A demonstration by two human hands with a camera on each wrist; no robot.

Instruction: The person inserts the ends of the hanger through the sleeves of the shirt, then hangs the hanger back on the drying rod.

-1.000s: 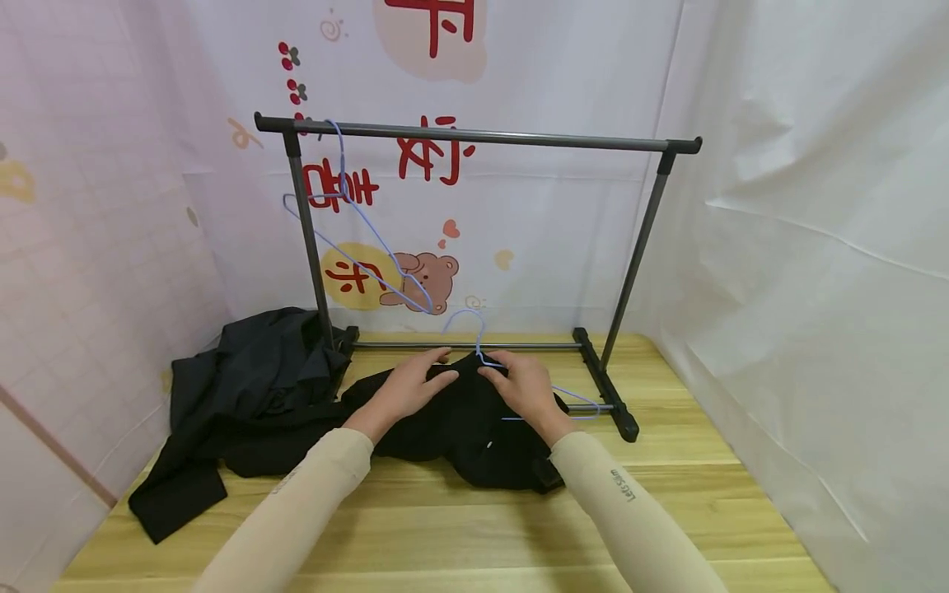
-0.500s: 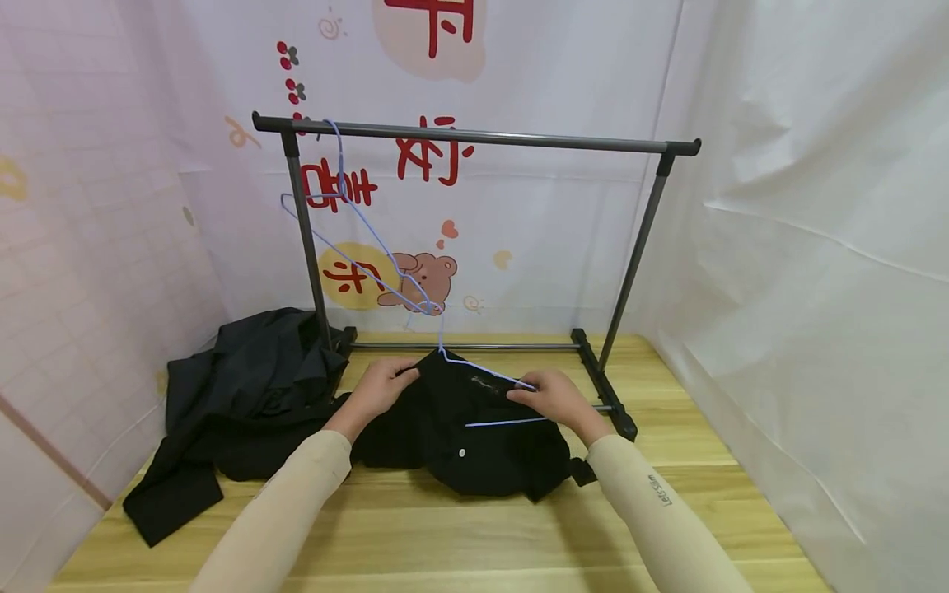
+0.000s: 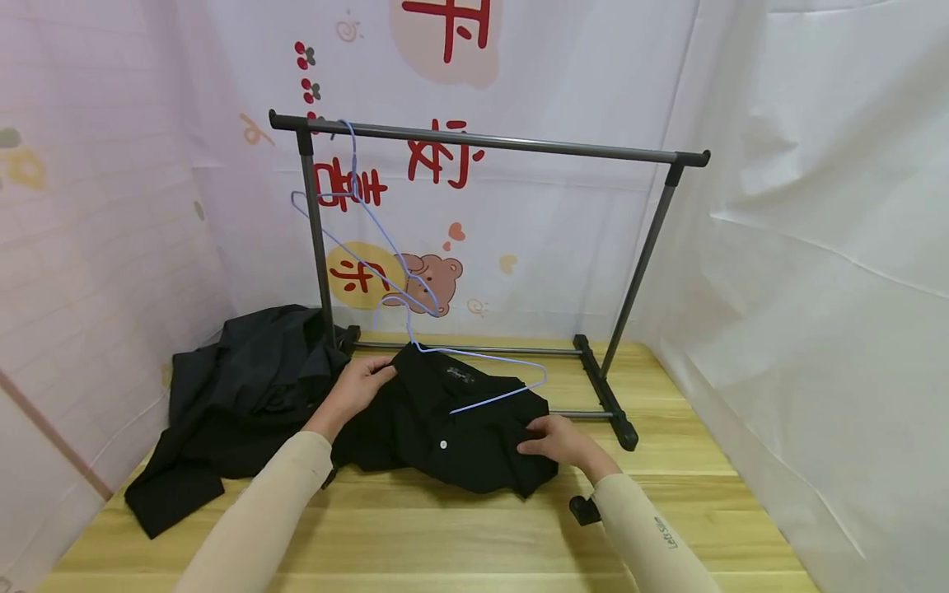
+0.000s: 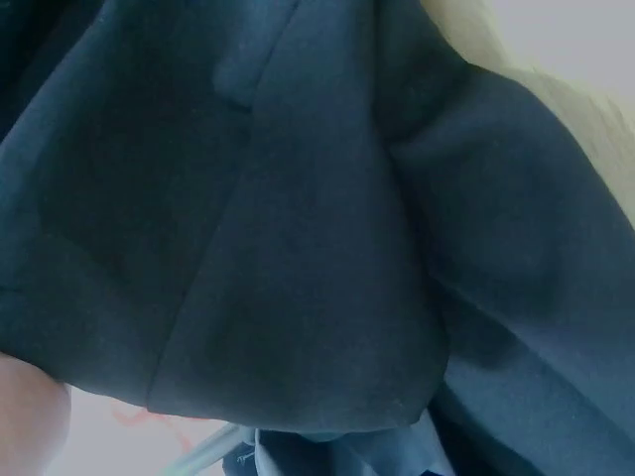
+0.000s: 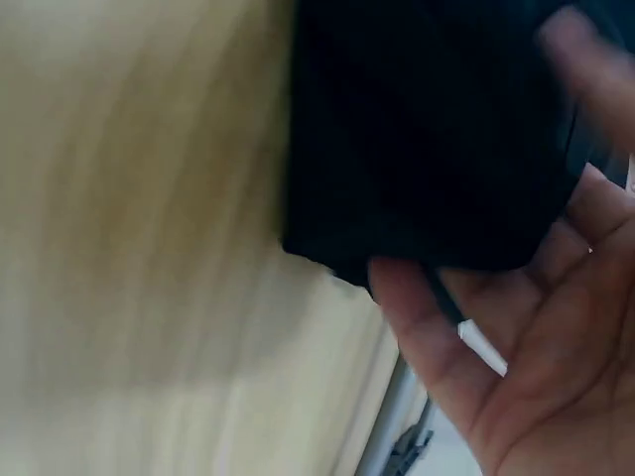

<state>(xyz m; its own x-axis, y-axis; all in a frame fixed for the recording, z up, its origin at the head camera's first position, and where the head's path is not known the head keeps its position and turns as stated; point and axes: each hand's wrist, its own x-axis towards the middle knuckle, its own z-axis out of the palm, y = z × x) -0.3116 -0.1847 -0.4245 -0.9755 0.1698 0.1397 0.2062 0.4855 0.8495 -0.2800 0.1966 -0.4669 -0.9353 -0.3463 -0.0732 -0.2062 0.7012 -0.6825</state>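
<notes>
A black shirt [image 3: 474, 445] with a white button lies bunched on the table under the rack. A thin blue hanger [image 3: 489, 357] sits at its collar, hook up; its right arm lies bare over the cloth. At the collar's left side, my left hand [image 3: 356, 391] pinches the fabric. In the left wrist view dark cloth [image 4: 298, 248] fills most of the picture, with a fingertip at the lower left. My right hand [image 3: 563, 445] holds the shirt's right edge loosely. In the right wrist view, its fingers [image 5: 427, 337] reach behind the cloth and the thumb lies in front.
A grey garment rack [image 3: 489, 142] stands behind the shirt, and another blue hanger [image 3: 381, 231] hangs at its left end without clothing. Dark garments [image 3: 252, 379] lie heaped at the left. A black rack foot [image 3: 584, 510] shows by my right forearm. White printed sheets surround the table.
My right hand has gone from the collar along the hanger, off it, and down to the shirt's right edge. My left hand, the collar and the hanger's hook have shifted left.
</notes>
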